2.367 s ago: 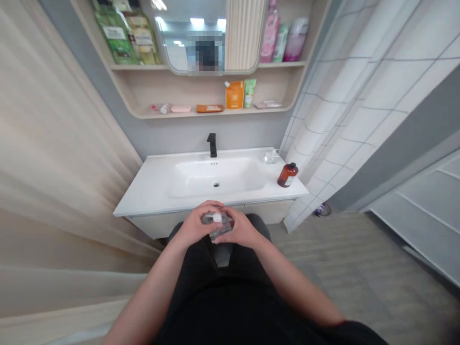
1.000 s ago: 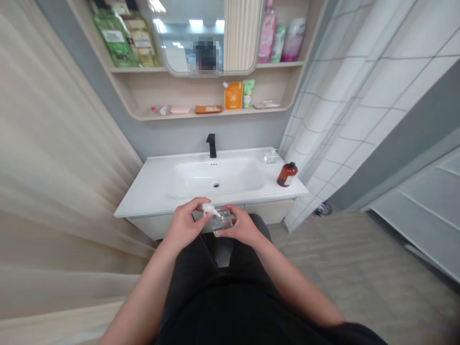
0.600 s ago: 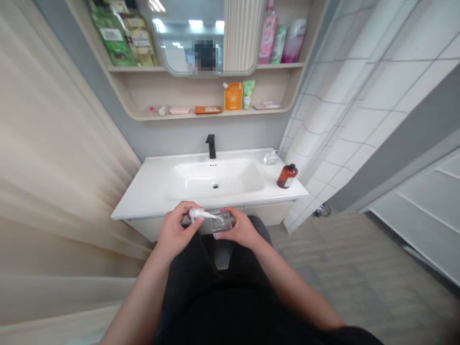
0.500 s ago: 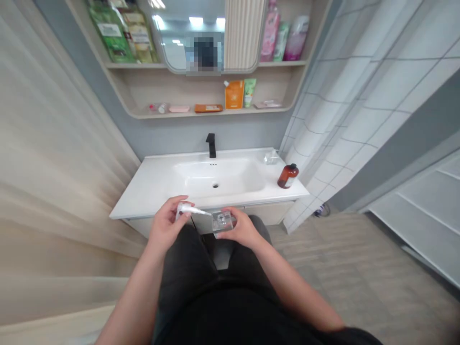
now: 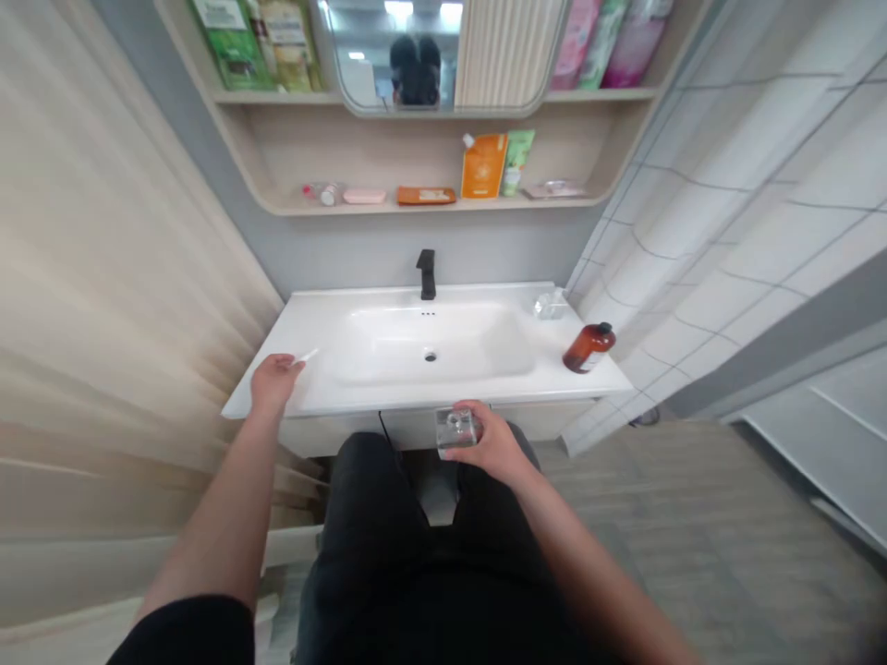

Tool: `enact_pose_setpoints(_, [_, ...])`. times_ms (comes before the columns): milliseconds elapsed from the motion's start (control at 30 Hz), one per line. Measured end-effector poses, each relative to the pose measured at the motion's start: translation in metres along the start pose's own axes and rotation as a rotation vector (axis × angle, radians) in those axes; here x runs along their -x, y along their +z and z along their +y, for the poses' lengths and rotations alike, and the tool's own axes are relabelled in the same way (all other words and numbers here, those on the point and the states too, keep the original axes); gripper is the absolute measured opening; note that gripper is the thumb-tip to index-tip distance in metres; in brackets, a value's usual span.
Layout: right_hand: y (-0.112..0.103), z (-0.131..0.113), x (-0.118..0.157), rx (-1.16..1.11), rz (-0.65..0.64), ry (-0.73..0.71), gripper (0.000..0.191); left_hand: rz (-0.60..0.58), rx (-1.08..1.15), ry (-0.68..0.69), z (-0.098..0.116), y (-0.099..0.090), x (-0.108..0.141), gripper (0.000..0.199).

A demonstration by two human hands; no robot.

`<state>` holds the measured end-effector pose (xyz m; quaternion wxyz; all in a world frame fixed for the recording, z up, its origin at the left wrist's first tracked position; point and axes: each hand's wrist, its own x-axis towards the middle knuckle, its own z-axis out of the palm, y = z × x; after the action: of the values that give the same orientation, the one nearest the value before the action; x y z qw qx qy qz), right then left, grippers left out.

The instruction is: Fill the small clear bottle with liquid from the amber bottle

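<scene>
My left hand [image 5: 273,380] is over the left end of the white countertop [image 5: 320,397], its fingers closed on a white pump head [image 5: 305,356] whose thin tube points right. Most of the pump is hidden by the fingers or blends with the white surface. In front of the counter's edge, my right hand [image 5: 489,441] grips a clear square bottle [image 5: 455,429] from its right side. The bottle's round neck faces up, with no pump in it. An amber bottle [image 5: 589,348] with a black cap leans on the counter's right end.
The basin [image 5: 436,346] has a black faucet [image 5: 427,275] behind it. A clear glass-like object [image 5: 550,304] sits at the back right corner. Above, a shelf [image 5: 416,209] holds an orange pouch [image 5: 483,166], a green tube [image 5: 516,163] and small items. A curtain [image 5: 125,277] hangs at left.
My left hand has moved left and away from the bottle, carrying the pump head over the countertop. My right hand still holds the clear bottle. The view has shifted slightly.
</scene>
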<state>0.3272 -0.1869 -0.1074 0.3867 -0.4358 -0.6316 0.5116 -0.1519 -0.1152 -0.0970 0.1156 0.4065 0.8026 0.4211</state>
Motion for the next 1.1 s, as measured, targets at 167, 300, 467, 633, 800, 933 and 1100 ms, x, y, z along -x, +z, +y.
enact_pose_setpoints(167, [-0.002,-0.003,-0.007,-0.002,0.011,-0.002,0.083,0.007,-0.147,0.065,-0.007,0.015,-0.048,0.02])
enact_pose_setpoints(300, [-0.004,-0.002,-0.009,-0.015,0.017,0.03,0.082,-0.017,-0.155,0.096,-0.012,0.025,-0.068,0.016])
enact_pose_setpoints(467, [-0.003,0.002,-0.014,-0.02,0.019,0.061,0.085,-0.021,-0.119,0.069,-0.018,0.031,-0.078,0.015])
enact_pose_setpoints(633, [0.005,0.002,-0.019,-0.019,0.007,0.044,0.083,0.029,-0.086,0.122,-0.02,0.027,-0.077,0.021])
enact_pose_setpoints(800, [0.012,-0.003,-0.017,-0.041,-0.032,0.011,0.085,0.16,-0.012,0.344,-0.005,0.02,-0.039,0.028])
enact_pose_setpoints(933, [0.022,-0.013,-0.019,-0.084,-0.107,-0.035,0.086,-0.148,0.296,0.547,0.017,0.025,0.06,0.037])
enact_pose_setpoints(1100, [0.039,-0.024,-0.026,-0.059,-0.16,-0.212,0.086,-0.774,0.567,0.498,0.039,0.039,0.195,0.088])
